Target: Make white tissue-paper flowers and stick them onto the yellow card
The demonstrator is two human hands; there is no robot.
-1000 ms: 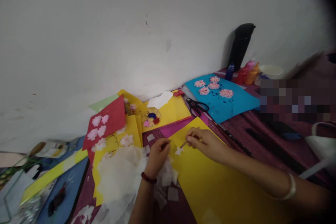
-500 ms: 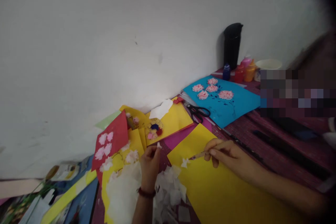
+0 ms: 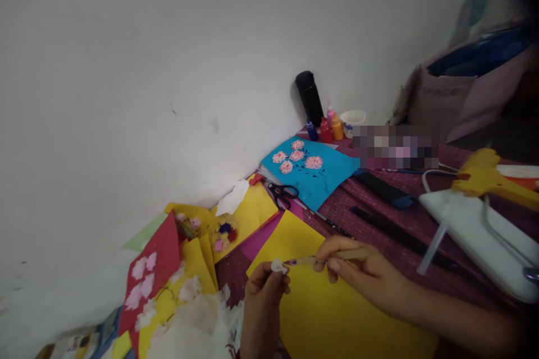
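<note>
My right hand [image 3: 357, 269] is closed around a slim paintbrush [image 3: 306, 261], its dark-stained tip pointing left. That tip meets or nearly meets a small crumpled piece of white tissue paper [image 3: 278, 266], pinched between the thumb and fingers of my left hand [image 3: 265, 291]. Both hands are over a yellow sheet of paper [image 3: 345, 314]. Loose white tissue [image 3: 197, 320] lies left of my left wrist, partly hidden by the arm. A yellow lid-like palette [image 3: 226, 231] with blue, red and pink paint sits beyond my left hand.
Black scissors [image 3: 283, 193] lie beside a blue sheet with pink-white flowers [image 3: 332, 174]. Paint bottles [image 3: 325, 132], a black flask [image 3: 309, 98] and a bowl [image 3: 352, 118] stand by the wall. At right are a yellow glue gun [image 3: 484, 176] and a white case [image 3: 501, 252]. A red flower card [image 3: 158, 269] leans left.
The view has swung right. My left hand has come over to the brush tip with its white tissue piece. The piece seen on the yellow sheet before no longer shows separately.
</note>
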